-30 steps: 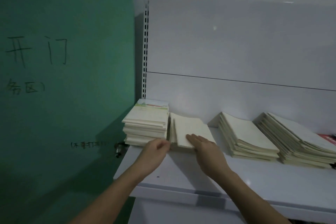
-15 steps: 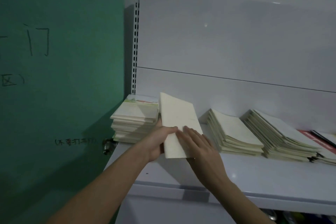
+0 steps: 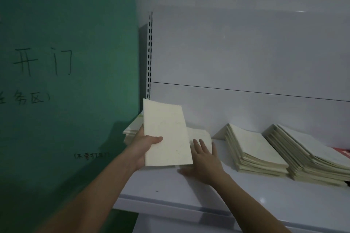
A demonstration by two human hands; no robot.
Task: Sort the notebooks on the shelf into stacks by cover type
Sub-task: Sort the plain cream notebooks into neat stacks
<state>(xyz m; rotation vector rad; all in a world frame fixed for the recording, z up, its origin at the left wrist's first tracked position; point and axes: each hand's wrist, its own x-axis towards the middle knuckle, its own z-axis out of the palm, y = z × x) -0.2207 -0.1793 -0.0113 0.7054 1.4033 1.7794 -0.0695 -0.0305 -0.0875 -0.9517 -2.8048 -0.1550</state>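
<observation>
My left hand (image 3: 144, 146) grips a cream notebook (image 3: 166, 134) by its lower left edge and holds it raised and tilted above the white shelf (image 3: 265, 200). Behind the notebook, at the shelf's left end, a stack of notebooks (image 3: 130, 133) shows only its left edge. My right hand (image 3: 205, 161) lies flat, fingers spread, on a low stack of cream notebooks (image 3: 200, 135) just right of the raised one. Two more cream stacks sit further right, a middle stack (image 3: 253, 149) and a taller fanned stack (image 3: 306, 155).
A green wall (image 3: 66, 81) with handwritten characters closes off the left side. The shelf's white back panel (image 3: 246, 58) and a slotted upright (image 3: 150, 53) rise behind the stacks. A red-covered item (image 3: 343, 151) peeks in at the right edge.
My left hand has lifted the cream notebook higher and moved it left, in front of the left stack. My right hand let go of it and now rests flat on the low stack.
</observation>
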